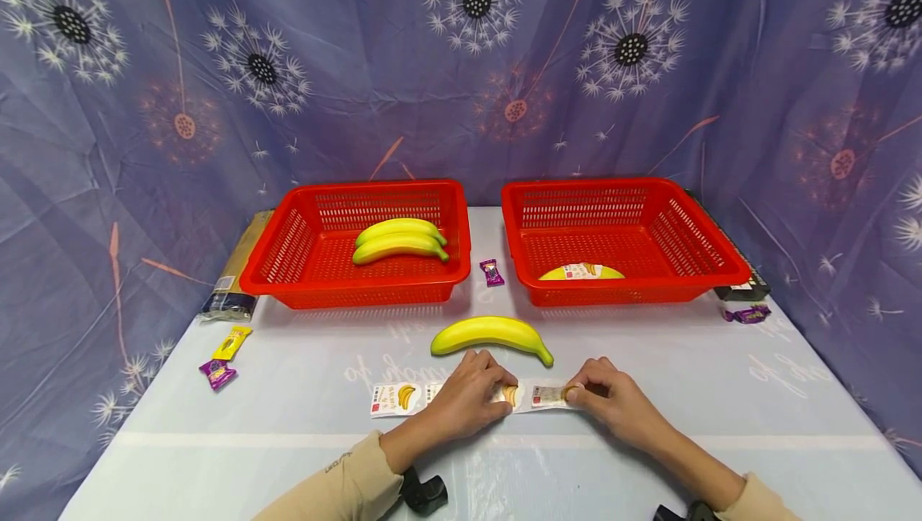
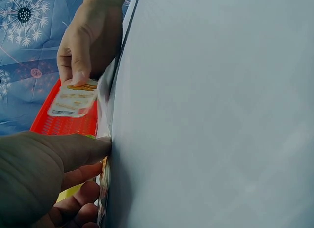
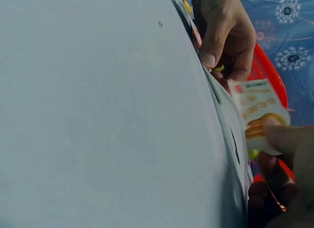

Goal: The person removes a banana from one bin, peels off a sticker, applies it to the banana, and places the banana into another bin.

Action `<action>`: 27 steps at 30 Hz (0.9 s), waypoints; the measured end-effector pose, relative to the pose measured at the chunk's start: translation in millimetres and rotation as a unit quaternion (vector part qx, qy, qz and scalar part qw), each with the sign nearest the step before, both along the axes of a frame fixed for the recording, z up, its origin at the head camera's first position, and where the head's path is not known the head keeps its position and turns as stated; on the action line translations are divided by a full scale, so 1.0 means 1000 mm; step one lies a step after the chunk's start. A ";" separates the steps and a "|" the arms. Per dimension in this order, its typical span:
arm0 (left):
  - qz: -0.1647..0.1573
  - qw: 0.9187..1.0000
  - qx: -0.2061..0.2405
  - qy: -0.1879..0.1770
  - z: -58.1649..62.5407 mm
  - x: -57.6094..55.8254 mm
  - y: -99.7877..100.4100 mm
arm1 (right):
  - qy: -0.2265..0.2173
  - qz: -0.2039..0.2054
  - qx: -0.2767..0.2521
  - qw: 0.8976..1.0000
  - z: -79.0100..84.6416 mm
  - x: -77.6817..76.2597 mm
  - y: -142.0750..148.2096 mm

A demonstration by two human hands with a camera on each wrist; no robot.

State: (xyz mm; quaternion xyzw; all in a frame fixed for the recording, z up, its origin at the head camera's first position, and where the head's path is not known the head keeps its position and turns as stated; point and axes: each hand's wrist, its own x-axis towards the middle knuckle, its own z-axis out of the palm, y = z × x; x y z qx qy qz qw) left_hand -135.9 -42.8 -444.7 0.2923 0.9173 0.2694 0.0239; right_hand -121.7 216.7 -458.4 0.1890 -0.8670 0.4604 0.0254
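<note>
A white strip of banana stickers (image 1: 386,399) lies across the table. My left hand (image 1: 471,394) holds the strip down, its fingers bent and the thumb near one printed sticker. Between the thumb and fingers of my right hand (image 1: 608,398) a single banana sticker (image 3: 255,102) is pinched by its end with the banana picture. This sticker is raised at the strip's right end; whether it is fully off the backing I cannot tell. Just beyond the hands lies a yellow banana (image 1: 490,333) with a green tip. The right fingertips are partly hidden in the head view.
The left red basket (image 1: 360,294) holds two bananas (image 1: 400,241). In the right red basket (image 1: 627,294) is a banana with a sticker (image 1: 582,271). Wrapped candies lie around: purple ones (image 1: 492,272) and a yellow one (image 1: 232,342). A brown package (image 1: 234,281) sits at the left.
</note>
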 end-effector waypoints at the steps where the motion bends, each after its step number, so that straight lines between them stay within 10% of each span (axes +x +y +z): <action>1: -0.001 1.000 0.000 0.001 0.000 0.000 0.000 | -0.006 -0.001 -0.005 1.000 0.001 -0.001 0.000; 20: -0.005 0.998 -0.010 0.057 -0.001 0.005 0.000 | -0.016 -0.079 -0.010 0.997 0.048 -0.043 -0.050; 27: 0.015 0.997 0.059 0.050 0.001 0.008 -0.006 | 0.005 -0.071 -0.004 0.997 0.050 -0.055 -0.070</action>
